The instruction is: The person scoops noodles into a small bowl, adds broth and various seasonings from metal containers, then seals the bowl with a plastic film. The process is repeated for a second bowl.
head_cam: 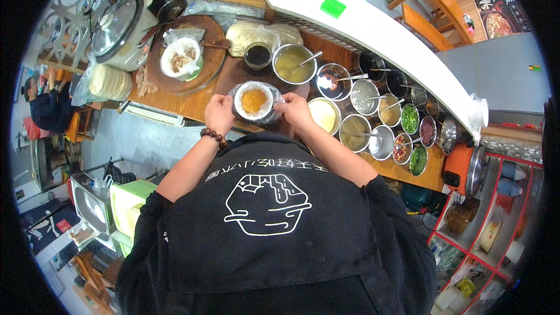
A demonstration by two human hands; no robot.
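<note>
A white bowl (253, 101) lined with a clear plastic bag stands in front of me, with an orange-brown sauce in it. My left hand (220, 113), with a dark bead bracelet at the wrist, grips the bag's edge on the left side. On the other side my right hand (295, 108) pinches the bag's edge between its fingers. Behind the bowl are a small bowl of dark liquid (257, 55) and a steel bowl of yellowish broth (294, 64) with a spoon. A second bag-lined bowl (181, 57), holding pale brown food, sits on a round wooden chopping board (208, 72).
Steel bowls of seasonings, among them chopped green onion (410, 118) and a pale yellow powder (324, 116), crowd the right. A knife handle (217, 44) lies on the board. Far left stands a large lidded cooker (120, 30). A white ledge (372, 39) runs behind. Another person (48, 105) is at far left.
</note>
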